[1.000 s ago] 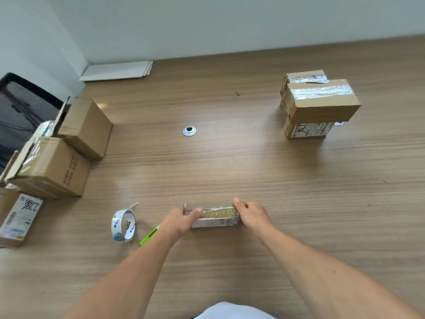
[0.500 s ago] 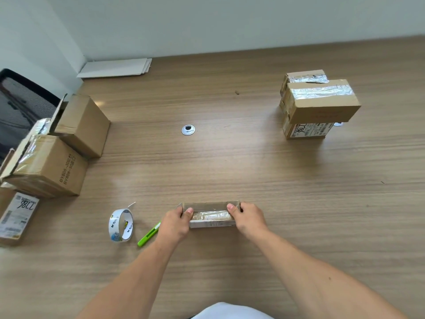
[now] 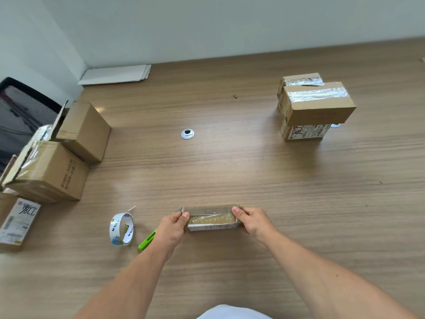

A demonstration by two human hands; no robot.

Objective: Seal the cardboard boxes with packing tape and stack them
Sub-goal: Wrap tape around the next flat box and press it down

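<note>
The fingers of the left hand were curled round the left end of a small cardboard box, with the thumb lying on its tape-covered top. The right hand gripped the opposite end in the same way, its thumb pressed on the top near the far corner. The box lay lengthwise between the two hands, low over the near middle of the wooden worktop; whether it rested on the surface or was lifted clear could not be told.

Just left of the left hand lay a green cutter, and beside that a roll of packing tape stood on its edge. At the far right, two taped boxes sat stacked on a labelled box. Along the left edge were three more boxes, two with flaps standing open, in front of a black mesh chair. A round grommet was set in the middle of the worktop.
</note>
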